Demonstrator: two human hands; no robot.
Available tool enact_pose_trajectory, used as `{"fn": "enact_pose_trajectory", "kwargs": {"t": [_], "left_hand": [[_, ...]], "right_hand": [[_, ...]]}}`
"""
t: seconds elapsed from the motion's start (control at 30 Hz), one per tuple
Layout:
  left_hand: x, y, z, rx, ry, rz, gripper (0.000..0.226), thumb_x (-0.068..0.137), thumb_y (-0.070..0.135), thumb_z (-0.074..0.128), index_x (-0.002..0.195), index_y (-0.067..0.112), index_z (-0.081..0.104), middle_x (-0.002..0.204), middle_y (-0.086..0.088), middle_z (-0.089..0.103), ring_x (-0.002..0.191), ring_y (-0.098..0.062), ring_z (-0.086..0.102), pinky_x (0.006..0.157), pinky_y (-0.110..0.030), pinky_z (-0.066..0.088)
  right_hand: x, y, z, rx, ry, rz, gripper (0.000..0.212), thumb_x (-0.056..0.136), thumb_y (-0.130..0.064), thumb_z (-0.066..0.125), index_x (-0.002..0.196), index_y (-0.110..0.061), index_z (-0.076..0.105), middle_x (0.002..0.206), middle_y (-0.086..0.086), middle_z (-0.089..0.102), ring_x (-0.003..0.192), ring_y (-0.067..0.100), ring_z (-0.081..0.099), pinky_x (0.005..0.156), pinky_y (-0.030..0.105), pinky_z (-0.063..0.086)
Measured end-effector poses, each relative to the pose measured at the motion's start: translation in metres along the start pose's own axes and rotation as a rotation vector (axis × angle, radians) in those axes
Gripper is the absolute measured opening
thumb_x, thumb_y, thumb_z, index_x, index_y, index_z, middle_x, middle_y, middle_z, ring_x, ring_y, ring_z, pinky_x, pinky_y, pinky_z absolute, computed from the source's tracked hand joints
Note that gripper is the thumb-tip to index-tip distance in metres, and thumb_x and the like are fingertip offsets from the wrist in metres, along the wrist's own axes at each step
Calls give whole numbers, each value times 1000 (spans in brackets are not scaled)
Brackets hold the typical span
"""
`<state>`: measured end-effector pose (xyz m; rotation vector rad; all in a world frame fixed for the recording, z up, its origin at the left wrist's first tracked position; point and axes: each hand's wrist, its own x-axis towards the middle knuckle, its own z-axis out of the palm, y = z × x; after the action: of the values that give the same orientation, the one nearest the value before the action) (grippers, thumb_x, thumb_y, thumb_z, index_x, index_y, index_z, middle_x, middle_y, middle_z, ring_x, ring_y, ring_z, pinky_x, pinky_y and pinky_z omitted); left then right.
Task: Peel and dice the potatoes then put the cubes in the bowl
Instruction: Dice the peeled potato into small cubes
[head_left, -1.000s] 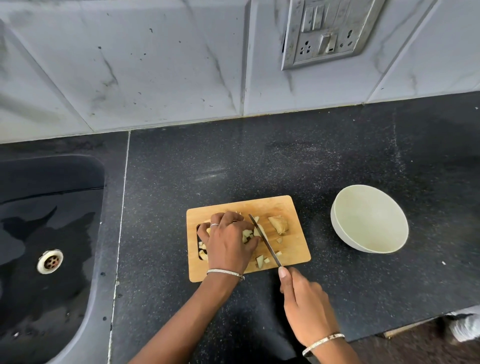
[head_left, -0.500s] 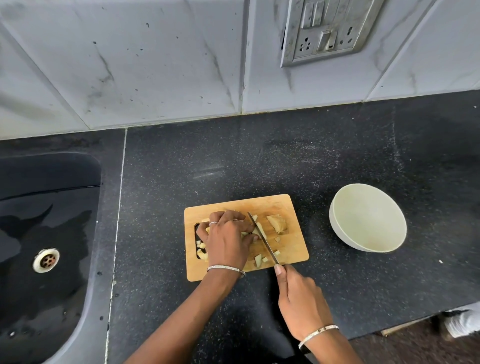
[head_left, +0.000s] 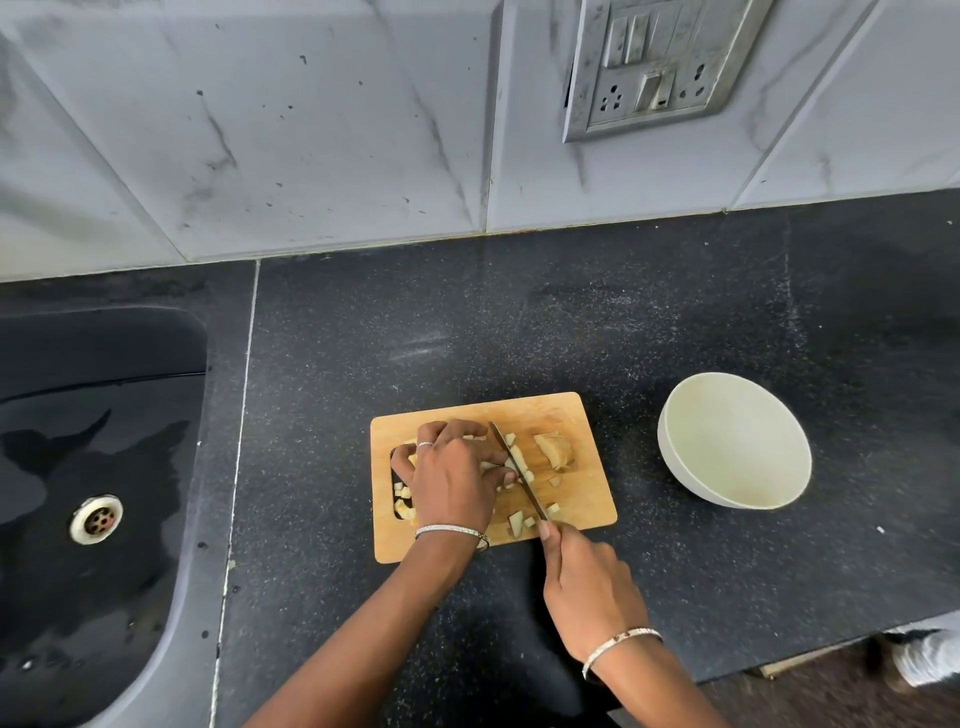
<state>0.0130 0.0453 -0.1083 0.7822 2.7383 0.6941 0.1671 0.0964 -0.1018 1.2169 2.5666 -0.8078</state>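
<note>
The left hand (head_left: 452, 478) covers most of the potato (head_left: 491, 466) it grips and part of the slot in the board (head_left: 582, 493); the handle of the knife (head_left: 517, 465) is buried in the right hand (head_left: 592, 587). The sink (head_left: 176, 649) runs off the left and bottom edges; the socket plate (head_left: 654, 67) is cut by the top; a blurred white thing (head_left: 930, 657) at the right edge cannot be told.

Head camera looks steeply down at the countertop (head_left: 571, 322), facing the tiled wall (head_left: 311, 130).

Soft, even daylight — sharp centre, wide-angle bending at the edges.
</note>
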Motion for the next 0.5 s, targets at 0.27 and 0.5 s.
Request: {"fn": "enact_pose_trajectory", "kwargs": {"t": [0.27,0.5], "left_hand": [[0,-3,0,-24,17,11,17,68,50,78,84,45,73,113,22,60,116,-12,38,95,-45,21],[5,-9,2,-20,29,28,21,68,55,76,85,43,73,111,21,60,114,-12,40,92,-42,19]], "right_hand": [[-19,16,-6,-43,6,47,42,102,-52,14,93,-28,48,92,2,65,94,32,63,66,38,39],[-16,26,-19,244,13,72,55,102,-51,26,68,-21,57,61,-4,59,70,18,60,73,38,47]]}}
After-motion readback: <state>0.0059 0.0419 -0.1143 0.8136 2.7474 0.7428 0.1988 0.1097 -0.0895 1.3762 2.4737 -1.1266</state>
